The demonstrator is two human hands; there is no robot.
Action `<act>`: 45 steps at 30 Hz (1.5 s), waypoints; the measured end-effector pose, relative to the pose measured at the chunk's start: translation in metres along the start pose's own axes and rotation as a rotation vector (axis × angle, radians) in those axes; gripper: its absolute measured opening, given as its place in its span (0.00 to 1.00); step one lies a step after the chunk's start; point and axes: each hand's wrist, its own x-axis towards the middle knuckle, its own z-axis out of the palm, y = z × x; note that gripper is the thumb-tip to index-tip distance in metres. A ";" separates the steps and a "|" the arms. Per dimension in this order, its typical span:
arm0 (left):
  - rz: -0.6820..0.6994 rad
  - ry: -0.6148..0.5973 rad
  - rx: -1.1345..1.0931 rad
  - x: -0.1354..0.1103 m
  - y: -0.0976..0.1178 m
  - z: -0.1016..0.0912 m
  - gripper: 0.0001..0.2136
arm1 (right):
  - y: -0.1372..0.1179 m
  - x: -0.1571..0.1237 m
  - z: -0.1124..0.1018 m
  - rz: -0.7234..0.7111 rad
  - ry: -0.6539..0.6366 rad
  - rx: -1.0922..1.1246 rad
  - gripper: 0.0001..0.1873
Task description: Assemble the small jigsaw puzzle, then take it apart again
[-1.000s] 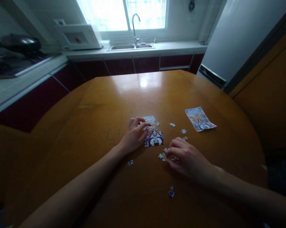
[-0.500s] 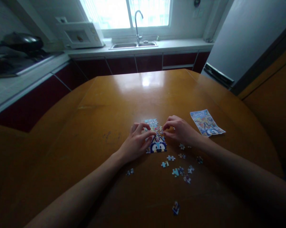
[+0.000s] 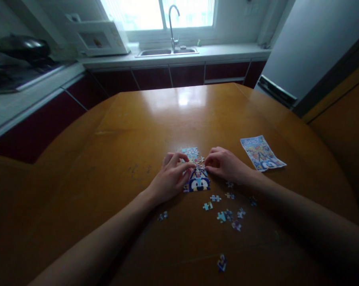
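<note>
A small, partly assembled jigsaw puzzle [image 3: 196, 174] with a blue cartoon dog face lies on the round wooden table [image 3: 155, 123]. My left hand [image 3: 170, 176] rests on its left edge, fingers curled and pressing the pieces. My right hand [image 3: 225, 164] is at the puzzle's right edge, fingertips pinched together on a small puzzle piece against the assembled part. Several loose pieces [image 3: 227, 212] lie scattered nearer to me, under my right forearm.
A printed reference picture [image 3: 262, 153] lies to the right of the puzzle. One stray piece [image 3: 222, 263] sits near the table's front edge, another [image 3: 163, 216] below my left wrist. Beyond the table are a counter with sink and tap [image 3: 171, 49], a microwave [image 3: 97, 38] and a fridge [image 3: 304, 43].
My right hand has moved from the loose pieces up to the right edge of the puzzle and stays there. My left hand has stayed on the puzzle's left side.
</note>
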 end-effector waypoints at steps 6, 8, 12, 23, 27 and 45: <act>0.004 0.004 0.001 0.001 0.001 -0.002 0.09 | -0.001 -0.001 -0.003 -0.003 0.007 0.031 0.04; 0.005 0.005 -0.001 0.001 0.001 -0.002 0.09 | -0.001 -0.001 -0.001 -0.004 0.030 0.044 0.03; -0.004 -0.004 -0.012 0.001 0.001 -0.001 0.09 | 0.000 0.000 0.005 -0.011 0.070 0.049 0.04; 0.004 -0.001 -0.010 0.001 0.000 -0.001 0.09 | 0.000 0.001 0.011 -0.053 0.038 0.010 0.06; 0.012 0.011 -0.010 0.001 -0.001 0.000 0.08 | 0.002 0.000 0.012 -0.064 0.084 0.030 0.05; 0.022 -0.049 -0.002 -0.002 0.001 -0.003 0.11 | -0.001 -0.014 0.009 -0.112 0.178 -0.072 0.11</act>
